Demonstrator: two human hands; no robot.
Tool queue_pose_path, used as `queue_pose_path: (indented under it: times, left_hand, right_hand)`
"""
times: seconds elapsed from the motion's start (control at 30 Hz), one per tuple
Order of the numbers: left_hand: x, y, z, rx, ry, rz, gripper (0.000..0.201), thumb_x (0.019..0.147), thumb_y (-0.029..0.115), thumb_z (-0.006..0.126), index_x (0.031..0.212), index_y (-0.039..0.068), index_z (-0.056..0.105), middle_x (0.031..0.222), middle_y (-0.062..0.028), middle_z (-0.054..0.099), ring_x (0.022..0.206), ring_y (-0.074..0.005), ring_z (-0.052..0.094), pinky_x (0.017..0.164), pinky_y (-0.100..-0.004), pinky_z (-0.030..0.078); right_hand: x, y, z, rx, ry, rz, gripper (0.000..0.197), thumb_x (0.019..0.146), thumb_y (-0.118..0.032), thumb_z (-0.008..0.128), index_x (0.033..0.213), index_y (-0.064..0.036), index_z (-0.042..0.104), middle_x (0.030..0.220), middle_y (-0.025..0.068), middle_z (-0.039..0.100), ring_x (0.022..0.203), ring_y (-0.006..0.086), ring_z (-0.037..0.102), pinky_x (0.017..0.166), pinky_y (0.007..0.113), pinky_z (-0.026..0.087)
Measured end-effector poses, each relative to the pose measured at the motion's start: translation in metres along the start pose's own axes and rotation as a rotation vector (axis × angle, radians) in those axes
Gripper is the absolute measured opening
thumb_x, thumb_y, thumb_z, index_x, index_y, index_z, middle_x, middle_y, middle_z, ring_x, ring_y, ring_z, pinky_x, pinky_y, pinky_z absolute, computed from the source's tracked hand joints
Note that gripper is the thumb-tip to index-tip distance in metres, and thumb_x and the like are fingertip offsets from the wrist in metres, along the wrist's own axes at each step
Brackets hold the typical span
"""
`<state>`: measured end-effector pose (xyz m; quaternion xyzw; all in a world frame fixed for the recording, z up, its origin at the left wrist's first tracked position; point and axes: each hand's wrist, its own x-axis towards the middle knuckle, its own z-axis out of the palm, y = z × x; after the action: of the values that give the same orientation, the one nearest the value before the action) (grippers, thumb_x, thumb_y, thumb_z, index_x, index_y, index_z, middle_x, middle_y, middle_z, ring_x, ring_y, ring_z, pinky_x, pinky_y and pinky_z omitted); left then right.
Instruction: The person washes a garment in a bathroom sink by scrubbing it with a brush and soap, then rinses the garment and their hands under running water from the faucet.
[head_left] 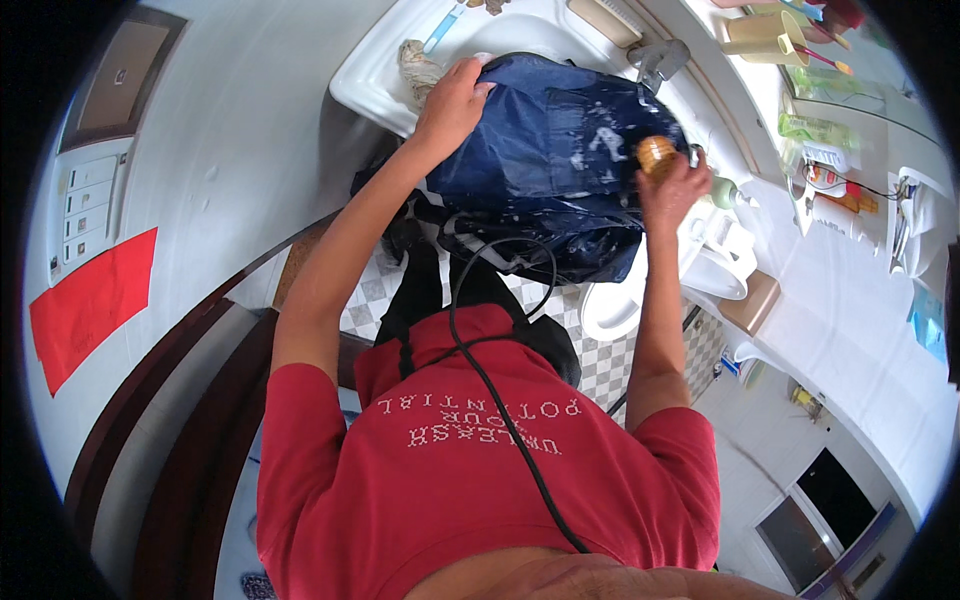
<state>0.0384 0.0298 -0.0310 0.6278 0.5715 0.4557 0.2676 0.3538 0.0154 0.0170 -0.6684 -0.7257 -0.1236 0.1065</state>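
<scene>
A wet dark blue fabric bag (500, 150) is spread over the front of a white sink (350, 75), its lower part hanging past the rim. White suds streak its right half. At its upper left edge, my left hand (452, 110) is closed on the cloth, steadying it. My right hand (675, 192) grips an orange-brown scrub brush (656, 155) against the sudsy right end of the bag. The brush is slightly blurred, and its underside is hidden.
A crumpled rag (418, 70) and a blue-handled brush (443, 30) lie in the basin at left. Behind the bag stands a metal faucet (660, 62), with a beige bristle brush (605, 20) beside it. A toilet (612, 308) is below right. A black cable (500, 400) hangs down my front.
</scene>
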Motion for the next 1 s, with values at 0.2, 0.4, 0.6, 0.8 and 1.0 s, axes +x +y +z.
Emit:
queue_pose_path:
  times: [0.2, 0.4, 0.6, 0.8, 1.0]
  left_hand:
    - [-0.03, -0.017, 0.026, 0.092, -0.041, 0.152, 0.047, 0.082, 0.005, 0.054, 0.127, 0.002, 0.039, 0.118, -0.0208, 0.044, 0.108, -0.0385, 0.045, 0.09, -0.0406, 0.039]
    - [-0.122, -0.067, 0.011, 0.352, 0.276, -0.156, 0.029, 0.08, 0.001, 0.051, 0.109, 0.001, 0.047, 0.102, -0.0164, 0.05, 0.098, -0.0324, 0.047, 0.089, -0.0405, 0.036]
    - [-0.151, -0.142, 0.018, 0.082, 0.111, -0.475, 0.015, 0.079, 0.002, 0.046, 0.093, -0.004, 0.052, 0.09, -0.0222, 0.057, 0.084, -0.0356, 0.055, 0.077, -0.0381, 0.043]
    - [-0.136, -0.151, 0.025, -0.178, -0.587, -0.737, 0.03, 0.073, -0.001, 0.044, 0.1, -0.003, 0.057, 0.082, -0.0221, 0.061, 0.073, -0.0308, 0.059, 0.068, -0.0368, 0.045]
    - [-0.16, -0.152, 0.019, 0.146, -0.255, -0.151, 0.033, 0.075, 0.001, 0.047, 0.107, 0.001, 0.057, 0.1, -0.0219, 0.057, 0.094, -0.0358, 0.054, 0.078, -0.0371, 0.043]
  right_hand:
    - [-0.02, -0.038, 0.048, 0.332, -0.248, -0.135, 0.059, 0.061, -0.023, 0.075, 0.108, 0.0011, 0.049, 0.134, 0.0197, 0.035, 0.118, 0.0359, 0.039, 0.094, 0.046, 0.036]
    - [-0.003, -0.023, 0.128, 0.307, -0.862, 0.12, 0.068, 0.069, -0.044, 0.062, 0.12, -0.001, 0.046, 0.127, 0.0182, 0.047, 0.113, 0.0339, 0.049, 0.092, 0.042, 0.041]
    - [-0.017, -0.03, 0.156, 0.199, -1.015, 0.179, 0.07, 0.071, -0.047, 0.057, 0.12, -0.0005, 0.045, 0.123, 0.0198, 0.049, 0.114, 0.0322, 0.049, 0.094, 0.038, 0.041]
    - [-0.017, -0.036, 0.154, 0.191, -1.008, 0.225, 0.068, 0.071, -0.046, 0.058, 0.12, -0.0004, 0.045, 0.123, 0.0191, 0.05, 0.113, 0.0326, 0.049, 0.094, 0.039, 0.04]
    - [-0.027, -0.038, 0.165, 0.164, -0.936, 0.148, 0.076, 0.074, -0.043, 0.057, 0.134, -0.003, 0.031, 0.141, 0.0178, 0.028, 0.12, 0.0347, 0.042, 0.095, 0.041, 0.039]
